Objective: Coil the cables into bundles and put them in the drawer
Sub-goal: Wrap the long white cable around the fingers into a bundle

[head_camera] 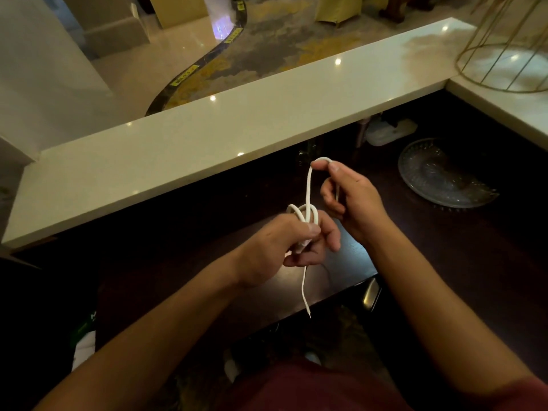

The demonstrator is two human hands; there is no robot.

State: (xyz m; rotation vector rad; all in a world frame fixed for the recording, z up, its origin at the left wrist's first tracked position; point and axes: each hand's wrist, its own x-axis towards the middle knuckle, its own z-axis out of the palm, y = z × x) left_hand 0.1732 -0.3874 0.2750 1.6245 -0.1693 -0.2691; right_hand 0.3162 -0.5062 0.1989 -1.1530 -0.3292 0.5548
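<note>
My left hand (292, 243) was closed around one white cable (308, 200), its fingers curled so that a few loops of the cord sat wound over them, bunched at the hand's twelve o'clock side. My right hand (351, 197), at about one o'clock from the left and a little apart from it, pinched the same cable between thumb and forefinger at the top of a small bend, with the other fingers curled loosely below; the cord ran down from that pinch at seven o'clock into the loops on my left hand. One free tail hung from under my left palm toward six o'clock, ending in a thin metal tip that dangled past the near edge of the dark desk (444, 247). Both forearms reached forward from the bottom of the view, bare, the left rising from seven o'clock and the right from five o'clock, wrists held above the desk and not resting on it. I counted one cable and two hands on it. At two o'clock from my right hand one clear glass plate (444, 176) lay on the desk, well apart from the cable, beneath a pale raised counter (207, 137) that ran across the far side.
</note>
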